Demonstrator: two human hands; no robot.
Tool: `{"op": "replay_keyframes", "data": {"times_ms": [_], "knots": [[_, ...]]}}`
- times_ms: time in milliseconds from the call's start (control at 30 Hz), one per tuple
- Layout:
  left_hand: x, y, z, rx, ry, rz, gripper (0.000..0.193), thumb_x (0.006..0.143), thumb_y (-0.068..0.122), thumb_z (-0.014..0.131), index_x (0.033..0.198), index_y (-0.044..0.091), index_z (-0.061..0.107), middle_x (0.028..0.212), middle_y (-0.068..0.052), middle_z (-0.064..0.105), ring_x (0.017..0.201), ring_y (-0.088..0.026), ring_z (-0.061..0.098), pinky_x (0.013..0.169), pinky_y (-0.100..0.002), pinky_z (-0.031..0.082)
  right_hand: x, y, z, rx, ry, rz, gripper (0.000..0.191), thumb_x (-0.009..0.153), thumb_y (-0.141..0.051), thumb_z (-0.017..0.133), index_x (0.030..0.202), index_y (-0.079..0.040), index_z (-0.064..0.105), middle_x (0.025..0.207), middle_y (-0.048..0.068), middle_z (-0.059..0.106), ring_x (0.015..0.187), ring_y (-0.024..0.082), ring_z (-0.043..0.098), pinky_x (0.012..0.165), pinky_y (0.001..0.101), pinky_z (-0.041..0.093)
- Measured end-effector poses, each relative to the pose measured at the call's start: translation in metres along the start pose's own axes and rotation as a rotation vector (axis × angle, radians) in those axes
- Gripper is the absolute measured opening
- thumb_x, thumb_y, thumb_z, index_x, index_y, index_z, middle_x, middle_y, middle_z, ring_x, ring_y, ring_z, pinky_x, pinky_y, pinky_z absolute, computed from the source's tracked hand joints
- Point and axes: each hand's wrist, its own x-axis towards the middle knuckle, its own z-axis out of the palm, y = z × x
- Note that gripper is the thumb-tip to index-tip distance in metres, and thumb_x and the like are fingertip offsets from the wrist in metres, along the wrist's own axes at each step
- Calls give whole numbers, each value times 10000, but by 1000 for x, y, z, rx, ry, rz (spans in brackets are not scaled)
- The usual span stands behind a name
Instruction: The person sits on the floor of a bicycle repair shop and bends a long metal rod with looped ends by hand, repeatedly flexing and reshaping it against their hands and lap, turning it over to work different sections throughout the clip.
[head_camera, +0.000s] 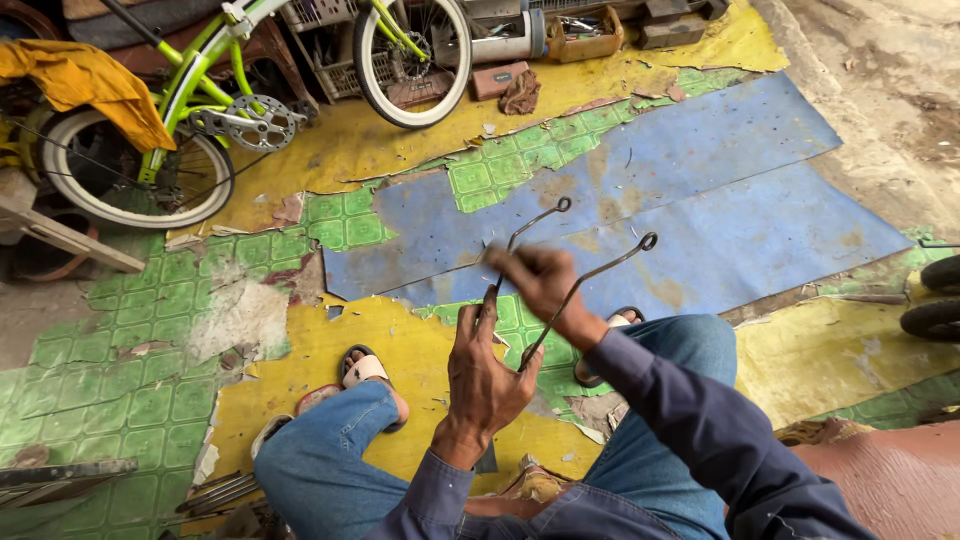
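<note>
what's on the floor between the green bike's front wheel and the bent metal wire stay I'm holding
In the head view: bare yellow, green tiled and blue floor sheeting, scattered with small debris.

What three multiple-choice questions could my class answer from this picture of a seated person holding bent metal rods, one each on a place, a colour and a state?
1. Where does the bicycle stand?
A. At the top left, beyond the mats
B. On the person's lap
C. At the bottom right

2. What colour is the bicycle's frame?
A. Red
B. Lime green
C. Black

3. How are the metal rods held?
A. Lying loose on the floor
B. Raised, gripped by both hands
C. Hung from the bicycle

Answers:
1 A: it stands at the top left, past the blue mat.
2 B: its tubes are bright lime green.
3 B: the left hand and right hand both close on the rods, held above the knees.
</note>
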Motion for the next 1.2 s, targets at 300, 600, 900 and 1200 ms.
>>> {"op": "replay_keyframes", "data": {"times_ms": [300,600,900,1200], "knots": [[-3,8,-1,158,-12,-19,929,696,210,802,1463,-101,381,1206,-254,540,1096,-425,577,862,-456,545,0,6,-6,32,-10,172,368,989,-333,692,819,-13,758,603,5,656,547,35,540,461,262,402],[-11,-3,-6,200,9,-6,700,741,238,800,1297,-68,506,1042,-225,619,894,-404,659,706,-460,565,9,9,-26,212,60,225,359,1026,-314,667,870,-6,766,639,1,666,515,15,450,440,236,326],[-10,-12,0,163,47,74,655,663,189,794,1209,-67,538,994,-217,639,866,-402,672,684,-469,560,-41,11,1,187,-186,102,357,973,-320,717,823,4,733,640,10,688,586,52,658,485,250,516],[-12,-11,2,164,52,50,631,660,166,788,1205,-43,548,1022,-219,643,895,-408,666,702,-480,554,-21,13,-12,138,43,256,344,962,-342,703,808,-43,774,587,-20,630,540,36,552,469,251,418]]}}
